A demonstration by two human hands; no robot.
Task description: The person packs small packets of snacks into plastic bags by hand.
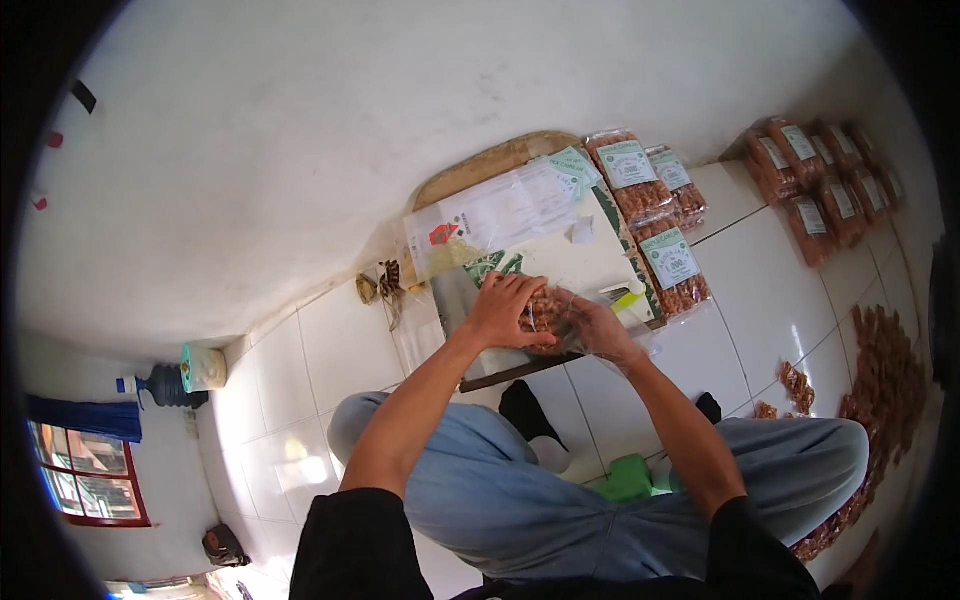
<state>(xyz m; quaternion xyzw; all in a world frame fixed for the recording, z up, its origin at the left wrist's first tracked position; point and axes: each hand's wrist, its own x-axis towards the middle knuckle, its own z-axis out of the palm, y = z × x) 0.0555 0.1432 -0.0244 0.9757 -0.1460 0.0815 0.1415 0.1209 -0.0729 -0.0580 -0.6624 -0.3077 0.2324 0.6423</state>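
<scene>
Table: low, pale-topped table [605,262] with green patterned corners, standing on the tiled floor [775,285] before the seated person's crossed legs.
Pouch in hand: clear plastic bag of brown, lumpy snack [541,320], held over the table's near edge; whether its mouth is closed cannot be told.
Left hand [503,308]: fingers spread across the pouch's top and left side, thumb toward the near side, its grip holding the bag.
Right hand [604,333]: curled around the pouch's right end, its grip holding the plastic; the fingertips are partly hidden.
Flat bags: clear printed plastic bags [490,222], with a red mark near one end, lying across the table's far left part.
Labels: green-and-white paper labels [572,172] at the table's far edge, beside the flat bags.
Filled packs: clear packs of brown snack [672,266], each bearing a green-and-white label, just beside the table's right side.
Wall stack: more labelled packs [815,160], grouped by the wall at far right.
Loose heap: many small brown pieces [884,380] on the floor at right; what wraps them is too small to tell.
Left corner: lidded round tub [204,368], contents unclear, beside a blue water jug [168,386].
</scene>
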